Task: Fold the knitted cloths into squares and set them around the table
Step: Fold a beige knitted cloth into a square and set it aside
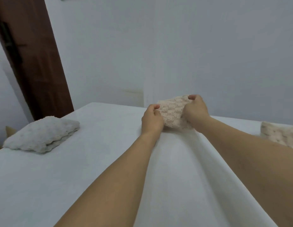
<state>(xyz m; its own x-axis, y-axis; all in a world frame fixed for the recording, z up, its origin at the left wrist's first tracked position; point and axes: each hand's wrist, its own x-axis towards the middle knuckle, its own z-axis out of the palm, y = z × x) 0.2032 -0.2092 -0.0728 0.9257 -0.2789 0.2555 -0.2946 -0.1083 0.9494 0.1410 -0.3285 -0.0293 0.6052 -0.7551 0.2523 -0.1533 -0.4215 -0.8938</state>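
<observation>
A folded cream knitted cloth (pixel 172 113) sits at the far edge of the white table (pixel 96 161). My left hand (pixel 151 119) grips its left side with curled fingers. My right hand (pixel 195 108) grips its right side, thumb and fingers pinching the far corner. Both arms reach out across the table. A second folded knitted cloth (pixel 42 134) lies near the table's left edge. Part of a third knitted cloth (pixel 280 134) shows at the right edge, partly behind my right forearm.
A plain pale wall (pixel 175 46) rises just beyond the table's far edge. A dark brown wooden door (pixel 32 63) stands at the back left. The white tablecloth has a long fold running between my arms.
</observation>
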